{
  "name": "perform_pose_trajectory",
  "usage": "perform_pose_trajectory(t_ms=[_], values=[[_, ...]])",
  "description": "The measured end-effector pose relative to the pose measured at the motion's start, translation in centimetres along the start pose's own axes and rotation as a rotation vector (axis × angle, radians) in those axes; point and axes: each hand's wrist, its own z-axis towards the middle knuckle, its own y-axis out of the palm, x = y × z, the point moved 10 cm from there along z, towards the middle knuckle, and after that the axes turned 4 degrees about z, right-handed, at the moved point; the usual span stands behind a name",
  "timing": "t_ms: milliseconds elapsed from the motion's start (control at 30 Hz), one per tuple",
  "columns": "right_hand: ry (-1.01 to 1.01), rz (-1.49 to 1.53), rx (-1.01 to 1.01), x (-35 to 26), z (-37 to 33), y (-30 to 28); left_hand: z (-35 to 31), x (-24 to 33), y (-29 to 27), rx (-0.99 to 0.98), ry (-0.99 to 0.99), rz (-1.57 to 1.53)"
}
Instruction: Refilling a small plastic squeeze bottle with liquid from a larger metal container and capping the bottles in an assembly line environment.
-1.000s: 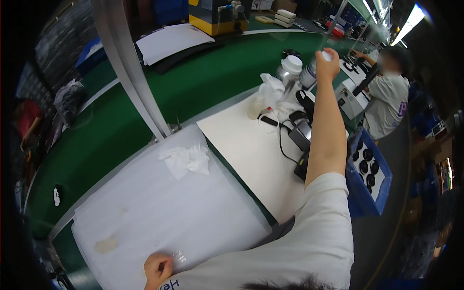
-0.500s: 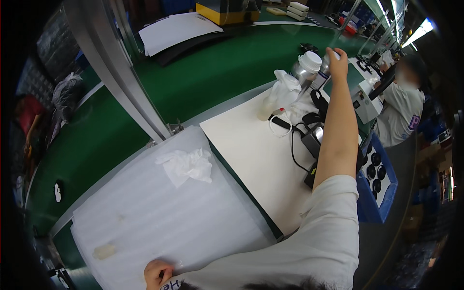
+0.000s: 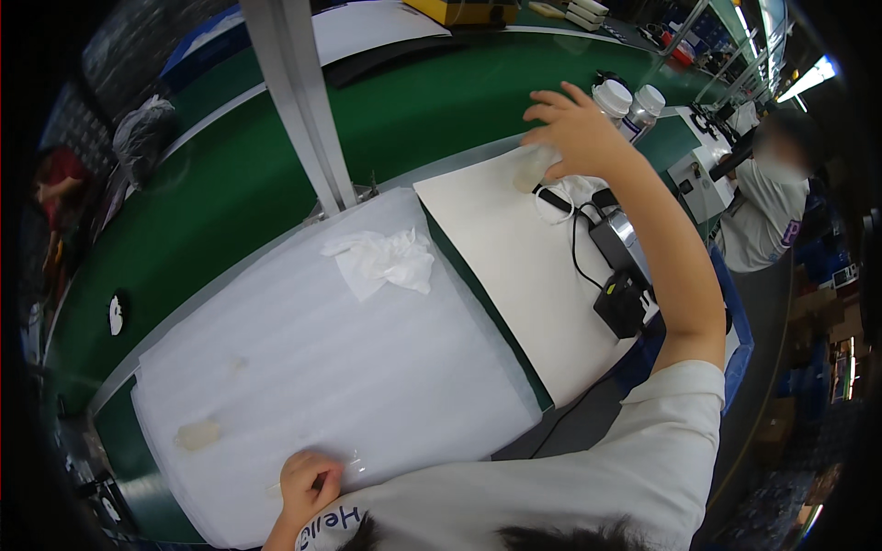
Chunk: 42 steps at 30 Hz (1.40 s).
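Observation:
My right hand [image 3: 588, 138] is open, fingers spread, above a small translucent container [image 3: 530, 172] on the white board [image 3: 501, 248]. Just beyond the hand are a white-capped bottle [image 3: 612, 97] and a second white-capped bottle [image 3: 647, 110]. The hand partly covers the first bottle and the container. My left hand [image 3: 309, 482] rests curled at the near edge of a white foam sheet [image 3: 322, 367]; whatever its fingers hold, if anything, is hidden. A crumpled white tissue [image 3: 395, 262] lies on the far part of the sheet.
Beside my right forearm are a black adapter [image 3: 622, 305] with a cable, a silver-black device [image 3: 617, 241] and a white loop [image 3: 554, 206]. A metal post [image 3: 299, 101] rises from the green bench [image 3: 220, 220]. A blue bin [image 3: 738, 367] and a seated co-worker [image 3: 763, 207] are at right.
My right hand has let go of the second bottle and moved left and nearer, its fingers spreading. The view has shifted; my left hand stays curled at the sheet's near edge.

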Motion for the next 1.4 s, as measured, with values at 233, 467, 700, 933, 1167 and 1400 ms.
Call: perform_pose_trajectory(t_ms=[233,467,700,933,1167,1400], values=[[-0.003,-0.468,-0.406,-1.8,1.1,4.3,0.3,0.6,-0.1,0.020,0.035,-0.039],[-0.109,-0.205,0.044,-10.1,1.8,-9.6,0.0,-0.1,-0.7,0.018,-0.197,-0.221],[-0.610,0.213,0.279,-25.8,1.8,-18.0,3.4,3.6,-3.8,0.131,-0.062,-0.605],[-0.700,0.199,0.367,-33.1,1.2,-21.5,3.3,5.3,-4.7,0.058,-0.051,-0.844],[-0.530,1.070,0.241,-30.2,3.8,-22.0,0.9,4.1,-8.2,0.218,-0.053,-0.984],[-0.422,1.201,0.258,-31.9,4.4,-22.1,-0.3,4.3,-8.9,0.251,-0.046,-1.014]])
